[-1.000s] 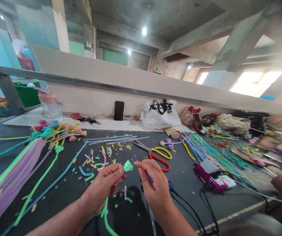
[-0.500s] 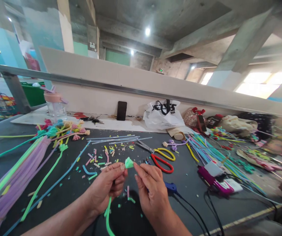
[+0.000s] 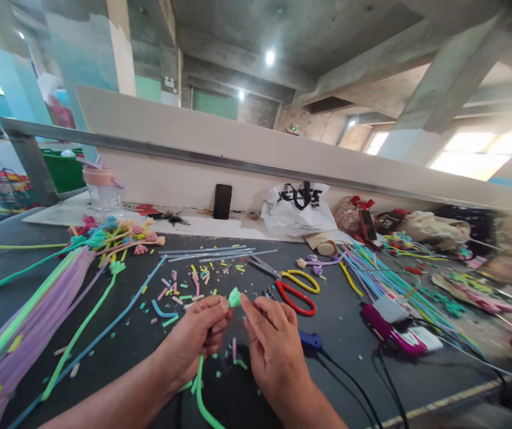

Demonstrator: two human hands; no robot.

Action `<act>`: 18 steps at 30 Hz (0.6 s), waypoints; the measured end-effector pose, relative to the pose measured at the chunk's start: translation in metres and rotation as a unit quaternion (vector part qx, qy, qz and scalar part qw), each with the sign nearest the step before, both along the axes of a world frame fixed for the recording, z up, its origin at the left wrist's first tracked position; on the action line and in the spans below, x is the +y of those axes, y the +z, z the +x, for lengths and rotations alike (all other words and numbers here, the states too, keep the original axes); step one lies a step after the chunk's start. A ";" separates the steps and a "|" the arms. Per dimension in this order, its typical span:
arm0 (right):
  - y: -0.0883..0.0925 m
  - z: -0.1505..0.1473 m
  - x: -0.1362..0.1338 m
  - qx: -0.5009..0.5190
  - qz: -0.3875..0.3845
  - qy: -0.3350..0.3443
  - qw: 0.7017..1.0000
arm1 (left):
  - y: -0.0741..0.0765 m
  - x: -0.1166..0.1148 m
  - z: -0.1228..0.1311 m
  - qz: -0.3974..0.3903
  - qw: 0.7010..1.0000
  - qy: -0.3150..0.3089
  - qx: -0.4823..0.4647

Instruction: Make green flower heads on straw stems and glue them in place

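Between my hands is a light green pipe-cleaner flower (image 3: 235, 297) with a folded, fan-like head. My left hand (image 3: 200, 336) pinches it at the base between thumb and index finger, the other fingers curled. A green stem (image 3: 201, 387) hangs below that hand towards the front edge of the view. My right hand (image 3: 274, 342) grips the right side of the flower head with its fingertips; the exact contact is partly hidden. Scissors (image 3: 289, 283) with one yellow and one red handle lie just beyond my right hand. Short coloured offcuts (image 3: 180, 289) are scattered beyond my left hand.
Purple and green pipe cleaners (image 3: 37, 316) and finished flower heads (image 3: 104, 232) lie at left. A blue corded tool (image 3: 311, 341) rests beside my right hand, near a magenta power strip (image 3: 392, 333). At the back stand a phone (image 3: 222, 201) and a white bag (image 3: 298, 208).
The flower head has turned slightly between my fingers, and its top looks narrower. Both hands stay almost in place. The whole view has shifted very slightly.
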State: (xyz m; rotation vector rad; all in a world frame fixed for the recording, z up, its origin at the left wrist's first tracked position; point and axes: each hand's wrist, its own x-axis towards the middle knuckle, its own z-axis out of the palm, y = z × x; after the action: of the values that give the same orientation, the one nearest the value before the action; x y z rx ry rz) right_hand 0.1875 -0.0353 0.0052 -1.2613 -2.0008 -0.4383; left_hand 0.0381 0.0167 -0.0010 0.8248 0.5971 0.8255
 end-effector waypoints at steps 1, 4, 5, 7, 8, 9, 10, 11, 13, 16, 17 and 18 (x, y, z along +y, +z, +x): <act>0.000 0.000 0.000 -0.006 -0.003 0.003 1.000 | 0.000 0.000 0.000 0.003 1.000 0.004 0.005; -0.001 0.002 0.001 -0.018 -0.015 0.011 1.000 | -0.001 0.002 -0.001 0.019 1.000 0.011 0.017; -0.001 0.003 0.002 -0.018 -0.018 0.011 1.000 | -0.001 0.002 -0.001 0.024 0.999 0.013 0.021; 0.000 0.005 0.004 -0.010 -0.014 0.003 1.000 | -0.002 0.002 -0.001 0.028 0.999 0.013 0.030; 0.000 0.006 0.006 0.000 -0.007 -0.002 1.000 | -0.002 0.001 -0.001 0.026 0.999 0.010 0.033; 0.001 0.007 0.007 0.013 0.002 -0.008 1.000 | -0.002 0.001 -0.001 0.023 0.999 0.005 0.034; 0.002 0.008 0.009 0.030 0.015 -0.012 0.999 | -0.001 0.000 -0.001 0.020 0.999 -0.003 0.034; 0.002 0.008 0.010 0.049 0.028 -0.014 0.998 | -0.001 -0.001 0.000 0.017 0.999 -0.010 0.036; 0.004 0.008 0.011 0.083 0.049 -0.010 0.995 | 0.000 -0.003 0.001 0.017 0.999 -0.022 0.040; 0.007 0.006 0.011 0.097 0.056 -0.004 0.994 | 0.000 -0.005 0.001 0.020 0.998 -0.034 0.044; 0.008 0.005 0.010 0.096 0.055 -0.004 0.994 | 0.000 -0.005 0.002 0.022 0.998 -0.041 0.043; 0.009 0.005 0.010 0.093 0.052 -0.005 0.994 | 0.000 -0.005 0.002 0.025 0.998 -0.049 0.043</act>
State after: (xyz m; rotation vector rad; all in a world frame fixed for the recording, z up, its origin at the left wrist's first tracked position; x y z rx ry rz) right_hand 0.1925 -0.0253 0.0145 -1.2024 -1.7925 -0.4090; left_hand 0.0398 0.0113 -0.0011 0.9319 0.6088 0.7196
